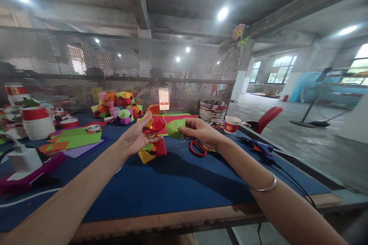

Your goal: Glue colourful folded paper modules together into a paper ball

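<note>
My left hand (137, 134) is around a partly formed folded-paper ball (157, 149) in yellow, red, orange and green. Its thumb lies on the near side and its fingers reach across the middle, so part of the ball is hidden. Between the thumb and fingers of my right hand (198, 132) is a light green folded paper piece (175, 128), close to the ball's right side. Whether the two paper parts touch, I cannot tell. Red-handled scissors (197, 148) lie on the blue tabletop (172, 187) under my right hand.
Finished paper balls (120, 109) are piled at the back left. Coloured paper sheets (76, 139), stacked cups (37, 122) and a purple power strip (34, 174) lie left. A woven basket (212, 111), paper cup (231, 125) and corded blue glue gun (260, 149) stand right. Mesh partition (172, 65) behind.
</note>
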### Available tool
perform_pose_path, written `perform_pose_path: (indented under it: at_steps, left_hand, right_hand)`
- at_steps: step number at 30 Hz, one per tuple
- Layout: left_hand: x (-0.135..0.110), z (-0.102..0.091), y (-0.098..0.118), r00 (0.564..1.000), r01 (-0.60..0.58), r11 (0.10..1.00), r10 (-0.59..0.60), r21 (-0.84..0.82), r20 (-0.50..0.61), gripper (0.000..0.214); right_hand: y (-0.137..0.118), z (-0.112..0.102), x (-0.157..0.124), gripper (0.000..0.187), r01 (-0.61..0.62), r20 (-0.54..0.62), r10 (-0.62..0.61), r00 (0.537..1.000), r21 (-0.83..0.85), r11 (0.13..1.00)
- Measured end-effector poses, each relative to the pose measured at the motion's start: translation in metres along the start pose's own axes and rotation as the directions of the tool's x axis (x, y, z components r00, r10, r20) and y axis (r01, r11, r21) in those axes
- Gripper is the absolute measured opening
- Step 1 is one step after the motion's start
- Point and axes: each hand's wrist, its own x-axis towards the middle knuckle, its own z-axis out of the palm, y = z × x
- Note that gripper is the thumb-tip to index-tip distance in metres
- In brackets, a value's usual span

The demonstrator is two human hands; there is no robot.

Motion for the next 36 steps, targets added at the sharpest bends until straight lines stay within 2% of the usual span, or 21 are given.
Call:
perform_pose_path:
  at_steps: [2,5,12,17,23,29,36]
  left_hand:
    - [-0.003,0.004,-0.003,0.999,-0.023,0.998,0.022,0.052,0.025,0.019]
    - [-0.006,0.008,-0.008,0.996,-0.069,0.991,0.063,0.111,0.062,0.017]
    - [-0.008,0.009,-0.015,0.983,-0.072,0.988,0.047,0.14,0.175,0.027]
    - [-0.009,0.011,-0.016,0.984,-0.048,0.991,0.026,0.121,0.178,0.03]
    - [-0.013,0.014,-0.014,0.991,-0.015,0.994,0.0,0.106,0.137,0.045]
    - [-0.008,0.009,-0.02,0.986,0.002,0.994,-0.02,0.107,0.166,0.037]
    - [-0.008,0.01,-0.023,0.986,0.003,0.992,-0.024,0.125,0.163,0.041]
  right_hand:
    - [0.0,0.004,-0.001,0.048,-0.022,-0.026,0.025,0.999,0.085,0.996]
    - [0.002,0.008,-0.001,0.051,-0.029,-0.004,0.03,1.0,0.168,0.985]
    - [0.006,0.009,0.0,0.046,-0.004,-0.005,0.005,1.0,0.107,0.994]
    - [0.008,0.01,0.001,0.046,-0.008,-0.03,0.01,1.0,0.084,0.996]
    - [0.012,0.009,0.002,0.049,-0.025,-0.038,0.028,0.999,0.064,0.998]
    - [0.017,0.009,0.005,0.047,0.002,-0.012,-0.001,1.0,0.1,0.995]
    - [0.021,0.012,0.006,0.049,-0.024,0.005,0.024,1.0,0.131,0.991]
